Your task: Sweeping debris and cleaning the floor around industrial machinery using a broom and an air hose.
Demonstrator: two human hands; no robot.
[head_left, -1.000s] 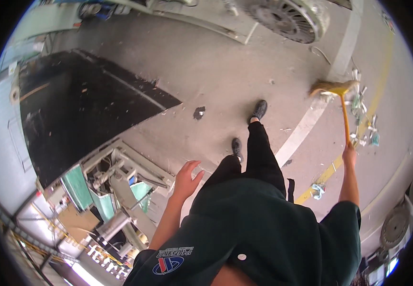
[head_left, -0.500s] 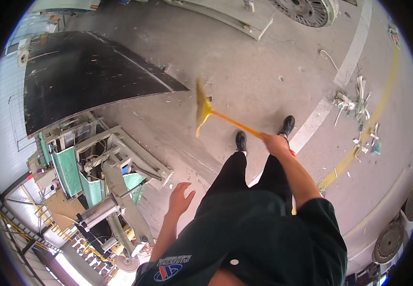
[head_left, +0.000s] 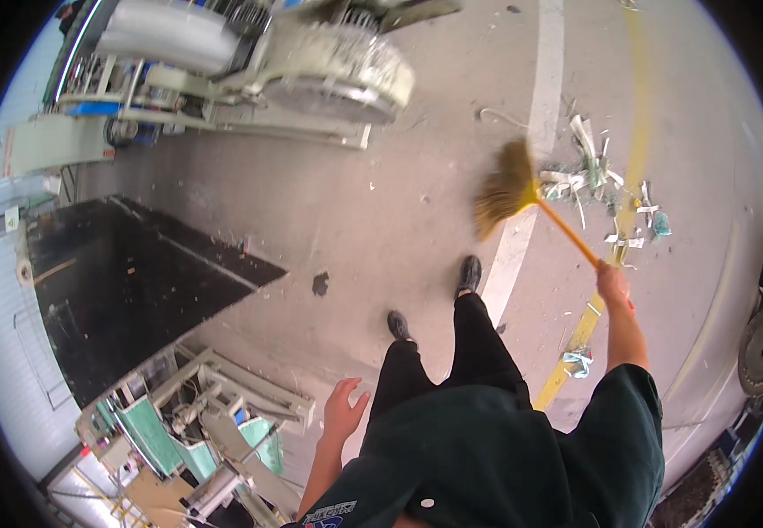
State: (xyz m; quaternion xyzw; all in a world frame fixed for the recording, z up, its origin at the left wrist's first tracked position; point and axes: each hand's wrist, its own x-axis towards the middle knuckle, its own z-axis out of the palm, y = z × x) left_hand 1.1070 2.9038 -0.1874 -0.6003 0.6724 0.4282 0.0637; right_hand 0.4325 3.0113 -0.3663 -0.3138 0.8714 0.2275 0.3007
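Note:
My right hand [head_left: 613, 287] grips the orange handle of a broom [head_left: 566, 231] out to my right. The broom's straw-coloured bristle head [head_left: 505, 187] points forward and left over the white floor line, slightly blurred. Just right of the head lies a heap of white and green scraps [head_left: 586, 172]. My left hand [head_left: 344, 410] hangs free at my left side, fingers apart, holding nothing. Between the hands are my black shoes [head_left: 468, 275] on the grey floor.
Left of me lies a large black sheet [head_left: 135, 282] with a pointed corner. A machine frame with green panels [head_left: 148, 433] stands at the near left, and a big machine with a round wheel [head_left: 337, 75] at the far left. More scraps [head_left: 579, 361] lie along the yellow line.
The broom has swung from front left to the right, its bristles now fanned towards the scraps. My view has turned right and the feet have shifted. The left hand stays free.

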